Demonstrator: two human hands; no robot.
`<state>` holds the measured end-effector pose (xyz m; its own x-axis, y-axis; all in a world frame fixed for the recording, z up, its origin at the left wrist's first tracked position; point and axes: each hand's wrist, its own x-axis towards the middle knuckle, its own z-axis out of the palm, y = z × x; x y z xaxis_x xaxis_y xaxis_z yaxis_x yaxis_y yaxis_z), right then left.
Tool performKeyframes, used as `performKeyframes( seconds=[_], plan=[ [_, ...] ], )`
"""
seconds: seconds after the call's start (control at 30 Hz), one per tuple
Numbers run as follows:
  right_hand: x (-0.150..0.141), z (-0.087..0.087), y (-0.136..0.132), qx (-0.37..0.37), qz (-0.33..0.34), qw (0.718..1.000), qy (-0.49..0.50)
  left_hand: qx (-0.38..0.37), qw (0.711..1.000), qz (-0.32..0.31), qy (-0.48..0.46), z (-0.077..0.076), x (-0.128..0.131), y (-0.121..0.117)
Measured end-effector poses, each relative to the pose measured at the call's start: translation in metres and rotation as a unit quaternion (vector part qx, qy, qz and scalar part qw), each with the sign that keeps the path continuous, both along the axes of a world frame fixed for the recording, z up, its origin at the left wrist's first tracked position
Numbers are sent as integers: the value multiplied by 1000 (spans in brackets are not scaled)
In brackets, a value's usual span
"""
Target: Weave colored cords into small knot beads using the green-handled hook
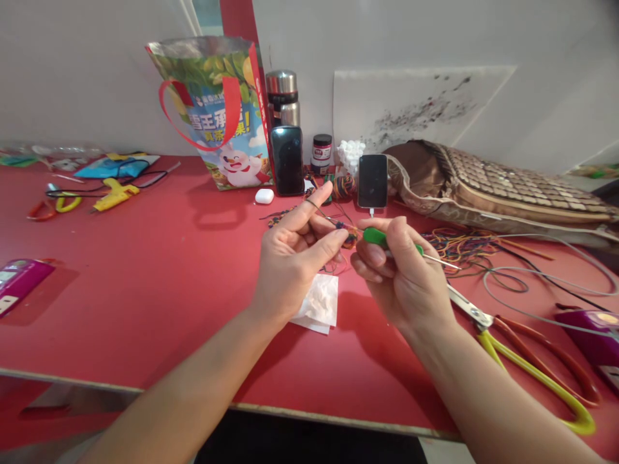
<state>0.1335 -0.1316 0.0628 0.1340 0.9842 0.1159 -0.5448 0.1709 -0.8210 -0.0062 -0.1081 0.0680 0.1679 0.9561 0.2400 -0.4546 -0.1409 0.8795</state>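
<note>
Above the red table [145,277], my left hand [294,248] pinches a small multicoloured crocheted piece [349,237] between thumb and fingers, with thin thread looped over its raised index finger. My right hand [403,274] is closed round a green-handled crochet hook [387,240], whose metal end sticks out to the right. The hook's green handle points at the crocheted piece, and the two hands almost touch. A small white paper packet [320,303] lies on the table just below my left hand.
Large scissors [532,351] with yellow and red handles lie at the right, beside a tangle of coloured thread [464,245] and a grey cable. Two phones [372,180], a printed paper bag [217,109], a flask and a woven bag [493,187] stand at the back. A yellow glue gun [113,195] is far left.
</note>
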Motion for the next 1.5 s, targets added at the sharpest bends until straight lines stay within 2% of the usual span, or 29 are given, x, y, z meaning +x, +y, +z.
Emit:
performKeyframes(
  seconds=[0.13, 0.3, 0.53, 0.77, 1.0, 1.23, 1.5],
  plan=[
    [-3, 2, -3, -2, -1, 1000, -14, 0, 1000, 8, 17, 0, 0, 0],
    [-4, 3, -3, -23, 2, 999, 26, -4, 999, 5, 39, 3, 3, -2],
    [-5, 1, 2, -83, 33, 991, 96, -61, 998, -31, 5, 1, 6, -2],
    [-3, -1, 6, -94, 67, 985, 124, -111, 993, -25, -13, -2, 5, 1],
    [-2, -2, 5, -105, 101, 979, 139, -126, 991, -6, -35, -4, 5, 6],
    [-3, -3, 4, -99, 82, 986, 108, -152, 987, 8, -58, -1, 0, 5],
    [0, -3, 2, -66, 82, 992, 75, -137, 989, -3, -59, 0, 0, 5]
  ],
)
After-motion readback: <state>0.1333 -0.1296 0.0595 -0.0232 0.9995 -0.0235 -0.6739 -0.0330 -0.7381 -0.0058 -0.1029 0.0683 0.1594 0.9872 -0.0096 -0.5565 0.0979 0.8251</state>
